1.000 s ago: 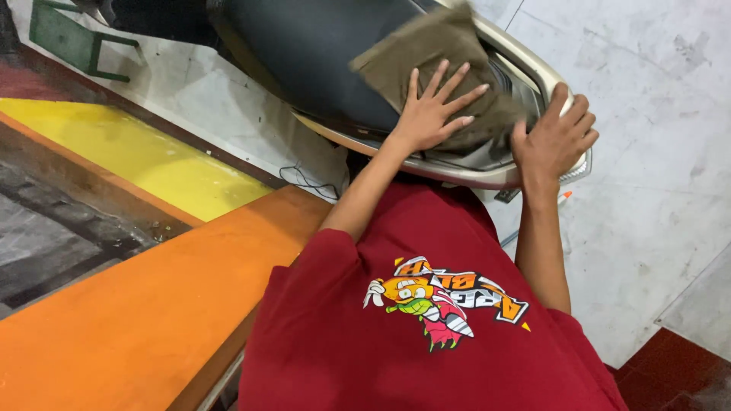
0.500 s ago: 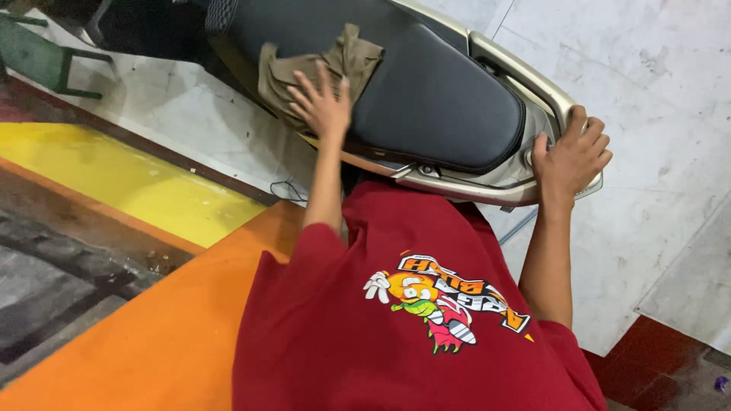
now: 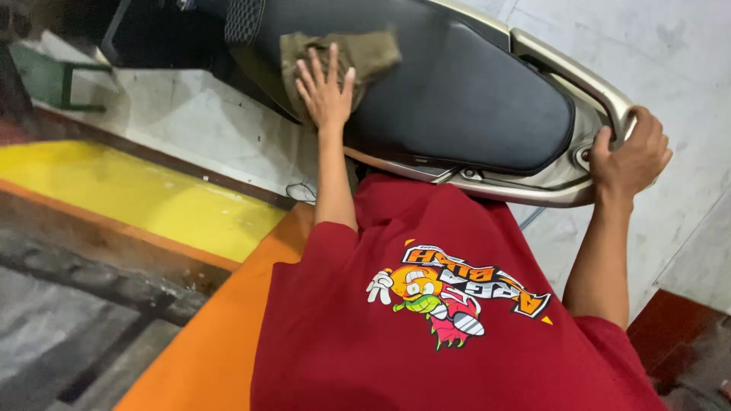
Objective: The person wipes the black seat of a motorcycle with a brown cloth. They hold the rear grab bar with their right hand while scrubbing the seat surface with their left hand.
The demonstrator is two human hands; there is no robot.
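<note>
The scooter (image 3: 457, 99) is standing on the pale tiled floor (image 3: 685, 46), and its black seat (image 3: 457, 91) is carrying the work. The likeliest trouble, as I judge it, is the scooter rocking or tipping while the person is leaning over it, since weight is pressing sideways on the seat and only one hand is steadying the tail. The olive-brown cloth (image 3: 358, 53) is lying bunched near the front end of the seat, toward its left edge, and it is looking loose enough to slide off that edge if the palm lifts or pushes too far. The left hand (image 3: 326, 85) is pressing flat on the cloth with fingers spread apart, not gripping it. The right hand (image 3: 628, 156) is clamping around the silver grab rail (image 3: 579, 76) at the rear corner of the scooter, fingers curled shut on it; a slip there could be costing the person their balance. Counting: one scooter, one seat, one grab rail, one cloth, two hands. The person's dark red shirt (image 3: 426, 335) is hanging close to the seat's near edge and could be brushing against it.
</note>
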